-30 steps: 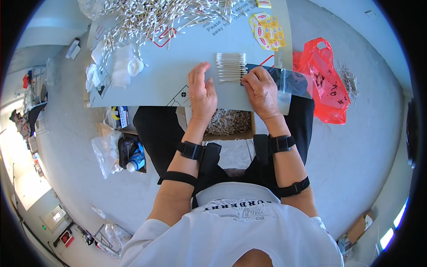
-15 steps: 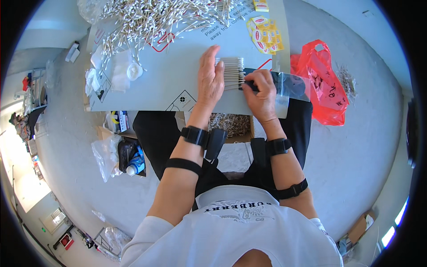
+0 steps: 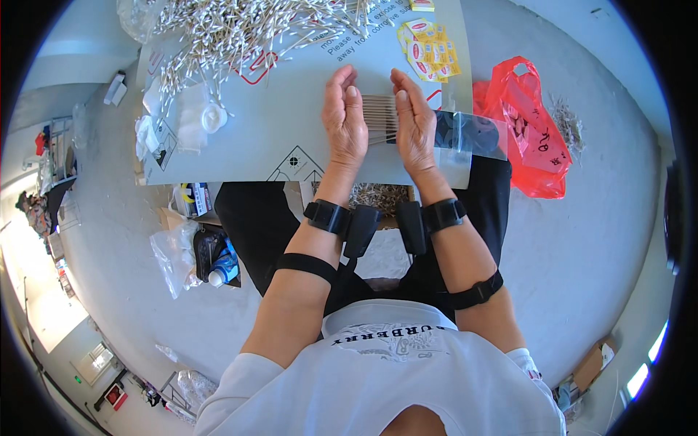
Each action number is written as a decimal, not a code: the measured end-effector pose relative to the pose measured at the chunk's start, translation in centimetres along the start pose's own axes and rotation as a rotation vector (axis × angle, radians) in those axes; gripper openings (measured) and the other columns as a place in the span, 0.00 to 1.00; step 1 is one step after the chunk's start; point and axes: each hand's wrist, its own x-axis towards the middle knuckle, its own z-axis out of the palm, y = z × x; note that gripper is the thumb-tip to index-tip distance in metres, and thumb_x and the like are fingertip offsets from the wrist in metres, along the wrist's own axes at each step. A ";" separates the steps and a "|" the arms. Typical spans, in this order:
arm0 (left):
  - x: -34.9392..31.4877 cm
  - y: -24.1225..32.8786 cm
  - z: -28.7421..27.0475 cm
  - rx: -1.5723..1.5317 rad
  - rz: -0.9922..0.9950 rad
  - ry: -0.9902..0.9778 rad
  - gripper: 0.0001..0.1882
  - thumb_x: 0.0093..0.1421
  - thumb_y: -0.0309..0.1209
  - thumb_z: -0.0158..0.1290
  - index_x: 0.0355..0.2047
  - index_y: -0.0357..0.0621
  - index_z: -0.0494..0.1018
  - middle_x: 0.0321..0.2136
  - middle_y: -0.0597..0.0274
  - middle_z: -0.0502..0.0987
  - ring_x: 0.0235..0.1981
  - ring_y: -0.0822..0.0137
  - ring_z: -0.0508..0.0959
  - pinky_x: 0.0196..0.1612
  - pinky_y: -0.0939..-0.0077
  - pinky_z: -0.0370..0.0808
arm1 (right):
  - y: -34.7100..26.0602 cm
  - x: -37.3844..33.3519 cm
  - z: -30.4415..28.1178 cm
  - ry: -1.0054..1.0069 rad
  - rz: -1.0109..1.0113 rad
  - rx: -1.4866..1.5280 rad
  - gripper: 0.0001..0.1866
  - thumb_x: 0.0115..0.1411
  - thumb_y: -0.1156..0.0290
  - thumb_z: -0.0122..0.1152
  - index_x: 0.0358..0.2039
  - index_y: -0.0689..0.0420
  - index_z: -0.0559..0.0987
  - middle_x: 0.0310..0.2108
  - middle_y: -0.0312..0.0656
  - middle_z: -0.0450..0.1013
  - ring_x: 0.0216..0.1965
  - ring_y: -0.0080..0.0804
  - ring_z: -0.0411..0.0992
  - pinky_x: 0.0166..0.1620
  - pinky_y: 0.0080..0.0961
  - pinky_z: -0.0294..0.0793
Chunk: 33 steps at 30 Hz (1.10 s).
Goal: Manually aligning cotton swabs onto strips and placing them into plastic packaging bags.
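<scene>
A neat row of cotton swabs (image 3: 378, 112) lies side by side on the grey board (image 3: 276, 109), between my two palms. My left hand (image 3: 345, 123) stands on its edge at the swabs' left ends, fingers stretched out. At their right ends my right hand (image 3: 416, 129) is held the same way, fingers straight, hiding those tips. Whether the palms press on the ends, I cannot tell. A clear plastic sleeve (image 3: 488, 138) with a dark part reaches out from behind my right hand past the board's right edge.
A big loose heap of cotton swabs (image 3: 240, 36) covers the far left of the board. Yellow printed packets (image 3: 430, 52) lie far right. Gauze-like white material (image 3: 190, 120) rests at left. A red plastic bag (image 3: 527, 138) is right of the board, and an open box (image 3: 382, 196) sits below its front edge.
My right hand has let go of the row's right end and dark sleeve edge, straightened its fingers and turned palm inward. The left hand stays at the left ends.
</scene>
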 end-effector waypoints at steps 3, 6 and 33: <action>-0.1 0.1 0.5 -0.085 -0.054 -0.026 0.19 0.72 0.36 0.42 0.55 0.33 0.67 0.52 0.52 0.72 0.56 0.62 0.71 0.62 0.63 0.66 | 0.2 -1.4 0.5 0.082 -0.035 0.034 0.17 0.71 0.71 0.47 0.56 0.65 0.71 0.54 0.49 0.72 0.57 0.36 0.69 0.60 0.28 0.65; 0.0 0.1 -0.4 -0.141 -0.071 -0.062 0.20 0.72 0.37 0.43 0.56 0.33 0.66 0.54 0.51 0.71 0.58 0.61 0.69 0.64 0.63 0.64 | -0.3 -1.4 0.2 0.046 0.060 0.159 0.21 0.73 0.67 0.43 0.59 0.68 0.69 0.58 0.49 0.68 0.62 0.34 0.64 0.66 0.31 0.61; -1.2 1.8 -4.8 0.685 0.273 -0.451 0.35 0.65 0.43 0.50 0.67 0.40 0.55 0.69 0.48 0.53 0.70 0.50 0.53 0.70 0.53 0.50 | -3.2 -0.2 -6.2 -0.369 -0.008 -0.173 0.32 0.51 0.85 0.62 0.59 0.61 0.69 0.62 0.44 0.64 0.63 0.40 0.64 0.63 0.32 0.66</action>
